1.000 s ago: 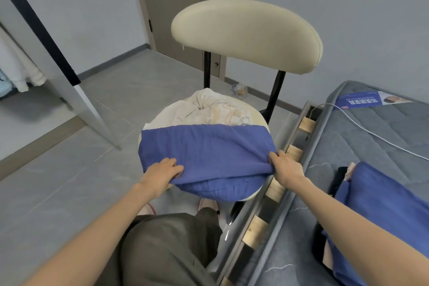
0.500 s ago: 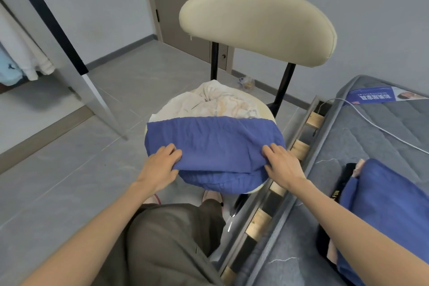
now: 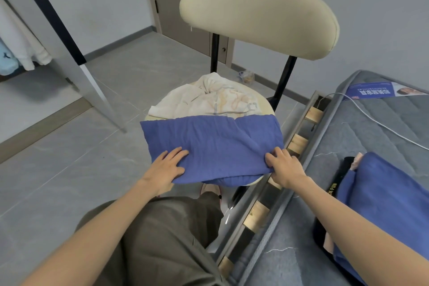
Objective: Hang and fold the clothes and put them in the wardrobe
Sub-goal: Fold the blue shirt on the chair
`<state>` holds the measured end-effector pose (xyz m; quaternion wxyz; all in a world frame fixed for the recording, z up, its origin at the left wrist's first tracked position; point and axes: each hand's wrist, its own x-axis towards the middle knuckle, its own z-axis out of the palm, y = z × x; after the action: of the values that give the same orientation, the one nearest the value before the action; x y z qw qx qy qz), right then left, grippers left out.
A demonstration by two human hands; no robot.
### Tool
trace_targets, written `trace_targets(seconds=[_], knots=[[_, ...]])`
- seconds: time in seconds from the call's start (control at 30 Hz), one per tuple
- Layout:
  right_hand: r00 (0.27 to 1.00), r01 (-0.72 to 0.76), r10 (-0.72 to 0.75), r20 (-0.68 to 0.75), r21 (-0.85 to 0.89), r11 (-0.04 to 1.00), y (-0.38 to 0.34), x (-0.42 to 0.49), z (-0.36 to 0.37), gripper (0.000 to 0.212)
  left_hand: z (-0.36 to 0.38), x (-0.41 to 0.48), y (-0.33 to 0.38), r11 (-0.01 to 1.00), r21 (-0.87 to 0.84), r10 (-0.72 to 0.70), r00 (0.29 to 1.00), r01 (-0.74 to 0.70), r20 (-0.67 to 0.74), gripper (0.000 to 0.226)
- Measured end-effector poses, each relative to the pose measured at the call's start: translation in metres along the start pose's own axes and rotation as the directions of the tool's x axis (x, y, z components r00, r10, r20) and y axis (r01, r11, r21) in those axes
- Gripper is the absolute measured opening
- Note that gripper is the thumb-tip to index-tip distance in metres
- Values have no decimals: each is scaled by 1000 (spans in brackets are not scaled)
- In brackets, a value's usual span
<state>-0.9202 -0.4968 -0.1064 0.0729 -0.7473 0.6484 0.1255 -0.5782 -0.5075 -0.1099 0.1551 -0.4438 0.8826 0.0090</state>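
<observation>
A round cream chair seat (image 3: pixel 265 105) carries two things: a crumpled cream printed garment (image 3: pixel 209 97) on its rear half, and a blue cloth (image 3: pixel 213 146) spread across the front half, overlapping the garment's near edge and hanging over the seat's front rim. Just beside the chair, a grey quilted mattress (image 3: pixel 348 146) bears a blue leaflet (image 3: pixel 371 93), a white cable (image 3: pixel 383 125), a black garment (image 3: pixel 336 183) and a second blue garment (image 3: pixel 390 204) overlapping it.

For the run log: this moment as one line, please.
step: folding blue garment on chair seat | left hand: presses its near-left edge | right hand: grips its near-right corner | behind: cream cloth
</observation>
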Motion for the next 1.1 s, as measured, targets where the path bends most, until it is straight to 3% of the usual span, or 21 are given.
trace_targets(seconds=[0.1,0.2,0.33,0.4,0.47,0.6,0.8,0.87,0.93,1.03,1.1], knots=[[998,-44,44,50,-8,999,-6,4,-7,35,-4,8,2,999,43,-34,989,28,143,22],[990,-90,103,-98,126,988,-14,12,-14,22,-8,11,3,998,-25,-59,980,65,191,44],[922,-95,262,-283,492,865,-19,29,-23,12,-21,23,11,951,-267,-189,977,156,-102,36],[908,-117,331,-257,604,788,-16,40,-26,18,-28,34,17,926,-348,-239,939,143,-249,28],[904,-139,370,-216,668,731,-11,53,-29,26,-35,48,26,896,-424,-273,919,134,-285,35],[892,-245,449,-50,782,573,-4,80,-35,43,-43,82,40,854,-465,-314,944,233,-103,65],[786,-442,586,199,843,306,5,121,-32,57,-26,113,34,879,-367,-338,941,305,-30,84],[777,-458,592,215,839,295,8,129,-27,42,-19,114,32,878,-371,-329,944,303,-8,95],[802,-393,583,131,851,348,8,132,-24,23,-13,115,31,869,-385,-337,941,312,1,99],[768,-278,639,-37,880,385,16,131,-27,17,-9,118,31,863,-389,-348,937,324,9,100],[728,-277,684,-45,894,353,25,131,-29,17,-8,119,30,863,-388,-346,938,324,15,101]])
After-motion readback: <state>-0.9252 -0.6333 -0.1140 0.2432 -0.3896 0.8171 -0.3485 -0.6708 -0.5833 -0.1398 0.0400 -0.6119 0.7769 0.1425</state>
